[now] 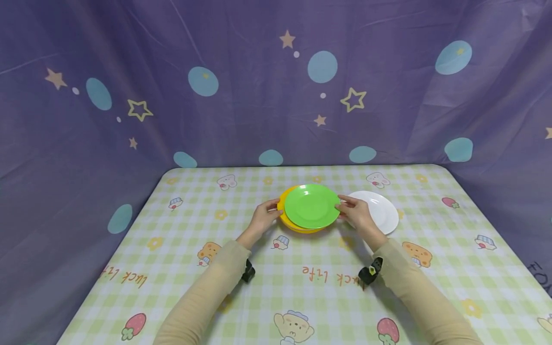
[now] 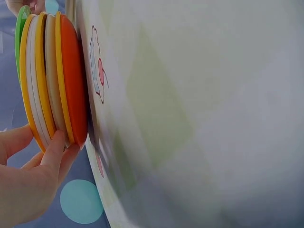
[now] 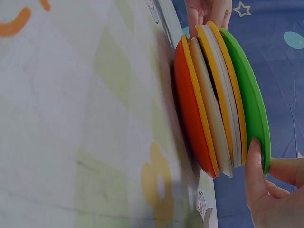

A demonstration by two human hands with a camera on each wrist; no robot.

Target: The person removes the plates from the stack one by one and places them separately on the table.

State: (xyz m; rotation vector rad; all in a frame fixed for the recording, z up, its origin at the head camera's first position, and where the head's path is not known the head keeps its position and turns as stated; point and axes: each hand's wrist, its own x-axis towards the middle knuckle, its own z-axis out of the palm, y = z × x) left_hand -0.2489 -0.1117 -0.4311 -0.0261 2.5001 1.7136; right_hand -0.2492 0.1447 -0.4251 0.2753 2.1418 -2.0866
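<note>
A green plate lies on top of a stack, shifted to the right of the yellow plate beneath it. Below that, the wrist views show white, yellow and cream plates, with an orange plate at the bottom close over the cloth. At the stack's left edge, my left hand holds several plates, thumb at the upper yellow rim and fingers against the lower ones. My right hand pinches the green plate's right rim, which is raised off the stack on that side.
A white plate lies on the table just right of the stack, partly behind my right hand. The checked tablecloth carries printed cartoon figures. A purple curtain hangs along the table's far edge.
</note>
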